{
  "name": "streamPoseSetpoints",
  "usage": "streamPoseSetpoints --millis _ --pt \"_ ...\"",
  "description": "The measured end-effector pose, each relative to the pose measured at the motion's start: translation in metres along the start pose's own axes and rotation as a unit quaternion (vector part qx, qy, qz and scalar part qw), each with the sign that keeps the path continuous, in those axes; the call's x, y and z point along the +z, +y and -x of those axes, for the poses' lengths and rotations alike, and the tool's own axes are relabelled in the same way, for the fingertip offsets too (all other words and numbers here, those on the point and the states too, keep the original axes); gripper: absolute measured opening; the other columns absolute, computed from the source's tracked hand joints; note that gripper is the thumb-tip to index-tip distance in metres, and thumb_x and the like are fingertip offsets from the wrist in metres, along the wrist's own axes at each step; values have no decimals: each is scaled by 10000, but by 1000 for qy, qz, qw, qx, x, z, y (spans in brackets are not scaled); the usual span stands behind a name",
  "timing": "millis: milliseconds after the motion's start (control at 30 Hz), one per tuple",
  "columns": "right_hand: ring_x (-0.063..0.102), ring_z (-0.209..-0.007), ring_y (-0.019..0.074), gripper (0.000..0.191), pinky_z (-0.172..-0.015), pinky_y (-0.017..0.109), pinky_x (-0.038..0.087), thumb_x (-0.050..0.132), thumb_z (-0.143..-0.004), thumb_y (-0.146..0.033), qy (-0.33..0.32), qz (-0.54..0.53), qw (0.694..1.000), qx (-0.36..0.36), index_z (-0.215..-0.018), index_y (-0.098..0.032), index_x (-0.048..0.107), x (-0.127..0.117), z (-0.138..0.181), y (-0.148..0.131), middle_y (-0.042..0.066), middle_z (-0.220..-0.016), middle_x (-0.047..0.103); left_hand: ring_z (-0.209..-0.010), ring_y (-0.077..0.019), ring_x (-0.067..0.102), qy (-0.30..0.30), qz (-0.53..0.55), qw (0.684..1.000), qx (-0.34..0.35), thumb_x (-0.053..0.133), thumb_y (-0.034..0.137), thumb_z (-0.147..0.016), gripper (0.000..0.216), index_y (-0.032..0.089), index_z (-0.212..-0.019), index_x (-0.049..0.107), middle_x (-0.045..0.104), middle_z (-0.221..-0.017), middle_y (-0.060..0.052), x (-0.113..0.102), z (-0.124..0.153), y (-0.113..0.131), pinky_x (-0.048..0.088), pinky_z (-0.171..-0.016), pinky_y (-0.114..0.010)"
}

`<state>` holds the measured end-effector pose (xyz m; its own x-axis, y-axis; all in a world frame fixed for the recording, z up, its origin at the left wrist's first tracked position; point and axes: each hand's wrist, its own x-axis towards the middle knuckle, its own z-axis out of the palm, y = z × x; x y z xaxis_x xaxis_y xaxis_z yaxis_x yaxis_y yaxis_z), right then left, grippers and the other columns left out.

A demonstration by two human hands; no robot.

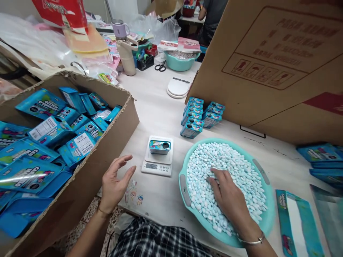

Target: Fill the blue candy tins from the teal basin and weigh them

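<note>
My left hand (116,180) is held open in the air beside the scale, thumb and fingers apart, with nothing in it. A small blue candy box (160,146) stands upright on the white digital scale (157,169), a dark opening in its top. My right hand (229,191) reaches into a turquoise basin (191,207), its thumb and index finger slightly apart on the pale blue and white candies (230,157). The other fingertips of that hand are partly hidden. Several blue candy boxes (191,130) stand in two rows behind the basin.
A large carton (107,142) of blue boxes stands at left. Another big cardboard box (268,89) rises at back right. Behind are a second white scale (178,87), scissors (160,66), a tumbler (125,57) and another basin (180,63). Blue packaging (301,225) lies at right.
</note>
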<state>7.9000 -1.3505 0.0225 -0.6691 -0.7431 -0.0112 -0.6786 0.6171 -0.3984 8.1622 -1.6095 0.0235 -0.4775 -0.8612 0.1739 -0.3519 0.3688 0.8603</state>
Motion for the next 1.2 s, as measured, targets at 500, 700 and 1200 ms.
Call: streamPoseSetpoints --millis 500,700,1200 --pt "662 -991 248 348 -764 317 474 490 -938 -535 55 -64 995 57 -1031 -257 678 -33 6 26 45 -1092 706 -1073 -203 620 -27 -4 995 92 671 269 -893 311 226 -1198 633 643 -1176 -57 19 -20 19 512 -953 -358" --pt "580 -758 191 301 -683 299 454 525 -947 -481 -29 -225 973 32 -926 -210 656 -59 -38 -23 48 -855 670 -1214 -229 555 -80 -18 983 166 664 247 -899 442 240 -1324 545 596 -1276 -83 36 -45 22 449 -1069 -393" --pt "625 -831 187 266 -744 295 416 497 -974 -346 -134 -226 953 -148 -1085 -210 697 -5 -125 -148 50 -978 725 -1291 -272 468 -108 -7 976 188 731 264 -845 569 229 -1360 492 544 -1330 -116 62 -66 16 414 -1109 -461"
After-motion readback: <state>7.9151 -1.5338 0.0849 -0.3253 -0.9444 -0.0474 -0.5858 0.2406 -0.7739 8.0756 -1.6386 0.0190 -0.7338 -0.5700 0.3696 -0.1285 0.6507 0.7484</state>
